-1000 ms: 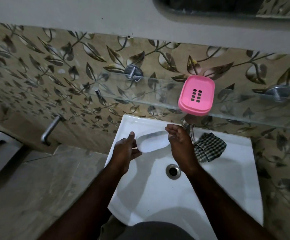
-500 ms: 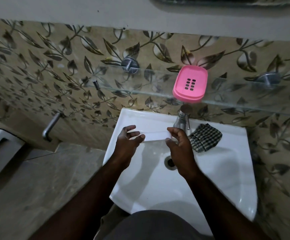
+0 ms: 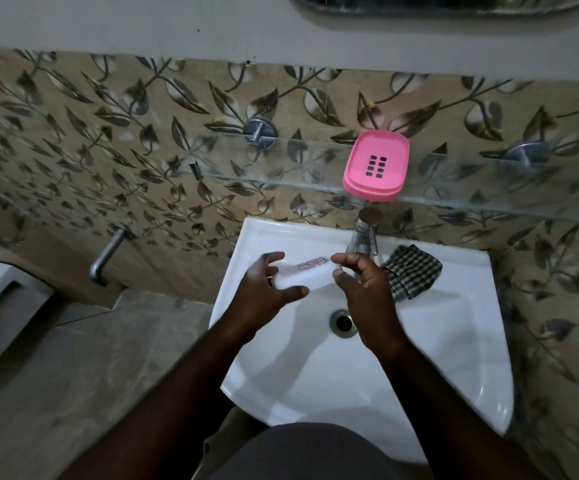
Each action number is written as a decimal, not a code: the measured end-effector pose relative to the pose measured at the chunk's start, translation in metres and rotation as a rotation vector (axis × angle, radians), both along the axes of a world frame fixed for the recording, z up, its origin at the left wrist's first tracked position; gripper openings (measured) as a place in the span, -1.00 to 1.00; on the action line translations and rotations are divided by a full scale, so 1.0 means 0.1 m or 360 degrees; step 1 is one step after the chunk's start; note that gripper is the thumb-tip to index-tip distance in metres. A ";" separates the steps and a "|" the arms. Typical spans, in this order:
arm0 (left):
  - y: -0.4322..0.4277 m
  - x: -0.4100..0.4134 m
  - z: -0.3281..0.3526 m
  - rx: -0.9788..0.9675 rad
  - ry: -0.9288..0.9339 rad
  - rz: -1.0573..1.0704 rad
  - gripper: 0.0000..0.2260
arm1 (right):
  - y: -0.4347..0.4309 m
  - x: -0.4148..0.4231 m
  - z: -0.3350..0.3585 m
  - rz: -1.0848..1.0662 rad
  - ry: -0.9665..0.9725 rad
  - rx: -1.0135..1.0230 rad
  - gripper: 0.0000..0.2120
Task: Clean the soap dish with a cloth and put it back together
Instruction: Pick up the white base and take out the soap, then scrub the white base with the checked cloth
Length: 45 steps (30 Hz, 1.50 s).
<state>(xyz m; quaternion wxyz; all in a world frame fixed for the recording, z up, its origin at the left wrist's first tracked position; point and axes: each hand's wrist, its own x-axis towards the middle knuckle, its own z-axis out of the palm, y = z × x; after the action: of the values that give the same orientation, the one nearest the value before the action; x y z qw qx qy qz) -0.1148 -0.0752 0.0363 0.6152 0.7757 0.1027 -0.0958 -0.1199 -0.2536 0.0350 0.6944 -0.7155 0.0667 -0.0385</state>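
A white, translucent soap dish lid (image 3: 303, 275) with a faint pinkish print on its top is held over the back of the white sink (image 3: 454, 341), lying lengthwise between the two hands. The left hand (image 3: 267, 292) grips its left end, fingers curled over the far edge and thumb under the near edge. The right hand (image 3: 364, 289) meets its right end, thumb and fingertips pinching that end lightly; the other fingers are loosely bent. The lid appears slightly motion-blurred.

Just right of the right hand, a dark checked cloth (image 3: 411, 271) lies crumpled on the sink's back rim, beside the chrome tap (image 3: 364, 233), which stands right behind the lid. The drain (image 3: 342, 322) sits below the right hand.

Above the tap, the pink soap dish base (image 3: 376, 166), with its grid of drain slots facing up, rests on a glass shelf (image 3: 281, 161) fixed to the leaf-patterned tiled wall (image 3: 108, 150), well apart from both hands.
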 end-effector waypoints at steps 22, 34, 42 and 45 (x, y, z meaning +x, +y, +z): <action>-0.10 -0.09 -0.49 0.0433 0.0118 -0.0101 -0.04 | -0.55 0.08 -0.40 -0.0625 0.0441 -0.0171 -0.90; -0.16 0.13 -0.33 -0.0895 0.0536 0.0033 -0.14 | -0.96 0.54 -0.71 -0.1178 0.0967 0.0480 -0.33; -0.36 0.22 -0.12 0.0052 0.0101 -0.0143 -0.04 | -1.02 0.52 -0.65 -0.0929 0.1034 0.0819 -0.66; -0.47 0.17 -0.03 0.0433 -0.0310 -0.0142 -0.01 | -1.05 0.50 -0.56 -0.0717 0.0906 0.0880 -0.81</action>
<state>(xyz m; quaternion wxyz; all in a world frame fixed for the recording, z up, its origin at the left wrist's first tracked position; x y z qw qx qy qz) -0.0983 -0.1219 0.0333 0.5068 0.8612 0.0201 -0.0324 -0.0694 -0.3584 -0.0207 0.7876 -0.4531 0.4166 0.0289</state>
